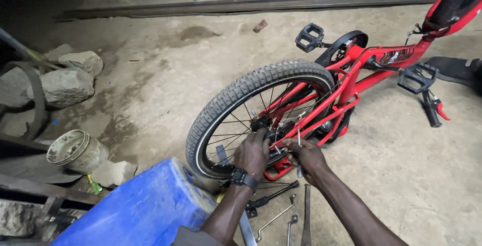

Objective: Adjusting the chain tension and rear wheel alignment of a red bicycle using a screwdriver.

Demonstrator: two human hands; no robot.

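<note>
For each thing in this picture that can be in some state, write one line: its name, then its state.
Red bicycle: lying on its side on the concrete.
Rear wheel: mounted in the frame, tyre on.
Left hand: closed over the wheel hub.
Right hand: gripping a thin metal tool at the axle.
Spanners: lying loose on the ground.
Tub: tipped sideways, dirty.

You are working in a rough repair yard or open workshop — bare, stained concrete floor (pixel 150 75), loose stones (pixel 65 83) at the edge. A red bicycle (pixel 351 75) lies on the ground, wrenches (pixel 281 216) scattered beside it — a dirty plastic tub (pixel 75 150) and blue container (pixel 145 206) close by.
</note>
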